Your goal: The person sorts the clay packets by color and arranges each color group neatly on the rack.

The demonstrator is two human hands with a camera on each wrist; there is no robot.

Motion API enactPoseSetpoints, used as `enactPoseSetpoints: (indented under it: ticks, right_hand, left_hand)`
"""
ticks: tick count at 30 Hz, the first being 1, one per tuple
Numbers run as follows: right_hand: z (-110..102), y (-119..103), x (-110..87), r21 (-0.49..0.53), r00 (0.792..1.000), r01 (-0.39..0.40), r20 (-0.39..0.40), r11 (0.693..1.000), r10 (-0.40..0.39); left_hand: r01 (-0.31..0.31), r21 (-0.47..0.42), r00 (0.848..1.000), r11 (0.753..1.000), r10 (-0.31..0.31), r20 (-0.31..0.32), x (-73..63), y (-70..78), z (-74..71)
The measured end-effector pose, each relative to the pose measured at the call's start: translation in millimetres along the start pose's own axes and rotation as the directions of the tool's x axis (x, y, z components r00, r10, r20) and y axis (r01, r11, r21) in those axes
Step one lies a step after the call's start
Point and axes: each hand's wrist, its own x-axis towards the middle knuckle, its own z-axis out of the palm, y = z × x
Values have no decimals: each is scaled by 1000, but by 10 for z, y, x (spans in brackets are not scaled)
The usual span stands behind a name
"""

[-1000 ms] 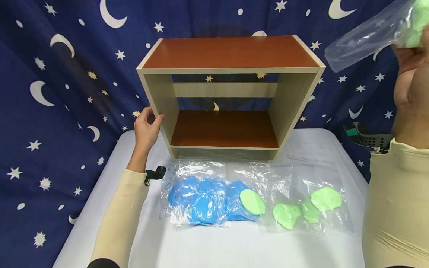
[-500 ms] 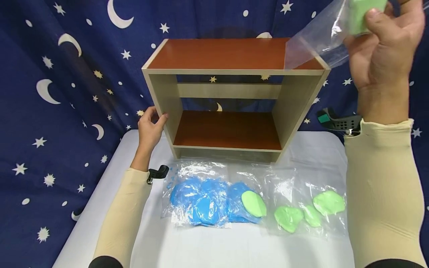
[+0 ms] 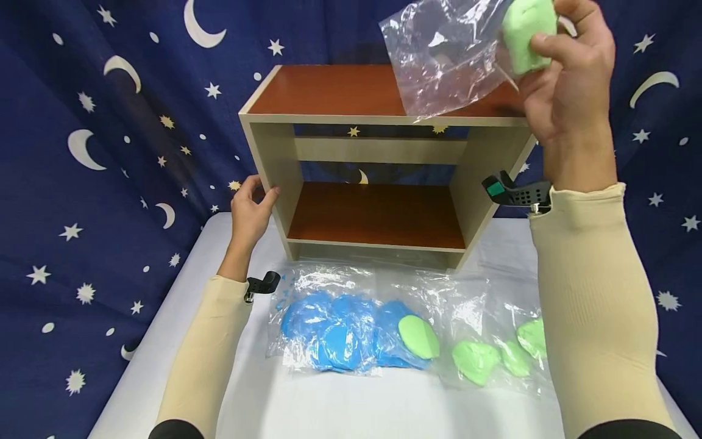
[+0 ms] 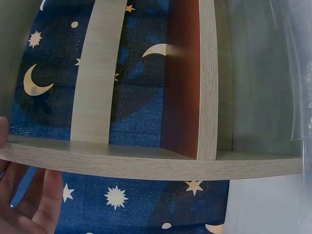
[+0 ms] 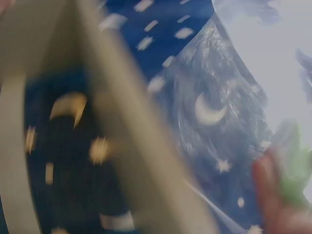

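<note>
Up at the far right, the right hand (image 3: 574, 85) is pinching a light green lump (image 3: 528, 33), thumb on the near face and the other fingers around its right side and back, so it sits snugly between them. Chunky thing, matte with rounded corners. A crinkly, shiny clear plastic bag (image 3: 433, 58) flares out to its left, hiding part of the shelf unit's top; can't tell if it touches the wood. The right wrist view is pretty blurry, btw.

Over on the left, the left hand (image 3: 249, 213) is pinching the near edge of the shelf unit (image 3: 329, 91), thumb toward the inside, fingers around the outer face. It's a boxy two-tone piece: pale woodgrain sides and edging, smooth reddish-brown boards.

Nearer, on the white tabletop (image 3: 406, 408), flat clear bags (image 3: 463, 299) lie in a row: overlapping rounded blue pieces (image 3: 340, 329) to the left, one green oval (image 3: 418, 336) over their right end, then lumpy green pieces (image 3: 476, 363) further right. Small blue marks (image 3: 282, 292) show on the leftmost bag, too tiny to read. Far side is navy curtain (image 3: 137, 152) with moons and stars.
</note>
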Motion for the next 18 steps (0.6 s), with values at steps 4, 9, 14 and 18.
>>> enactPoseSetpoints:
  ticks: [4, 9, 14, 18]
  right_hand:
    - [-98, -62, -126, -604, 985, -132, -172, 786, 33]
    - [-99, -153, -244, -915, 972, -215, -235, 342, -19]
    - [-57, -157, -304, -969, 976, -219, -218, 114, 21]
    - [-53, -103, -342, -981, 979, -143, -120, 132, 166]
  left_hand:
    - [-14, -9, 1000, 1000, 14, -12, 6, -21, 10]
    - [-27, -10, 999, 1000, 27, -27, 12, -24, 8]
    - [-19, -17, 1000, 1000, 18, -18, 2, -20, 14]
    - [-11, -19, 1000, 1000, 11, -16, -8, -13, 38]
